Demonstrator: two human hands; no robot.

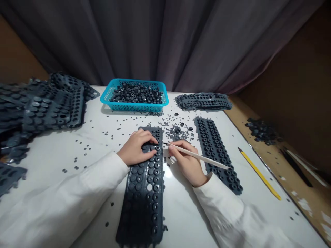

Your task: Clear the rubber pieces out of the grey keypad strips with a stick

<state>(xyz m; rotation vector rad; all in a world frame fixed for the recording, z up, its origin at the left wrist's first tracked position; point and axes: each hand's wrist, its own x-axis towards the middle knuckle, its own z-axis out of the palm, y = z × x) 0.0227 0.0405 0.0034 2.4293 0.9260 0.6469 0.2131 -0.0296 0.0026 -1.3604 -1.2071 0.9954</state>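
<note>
Palm down, thumb and forefinger slightly parted, the left hand rests on a dark studded strip well inside the right edge of the worktop, while the right hand pinches a white stick.

There are two hands, one basket, and many discs (beyond counting).

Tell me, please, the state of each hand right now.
Left hand: open, resting on a dark studded strip.
Right hand: closed on a white-handled tool.
</note>
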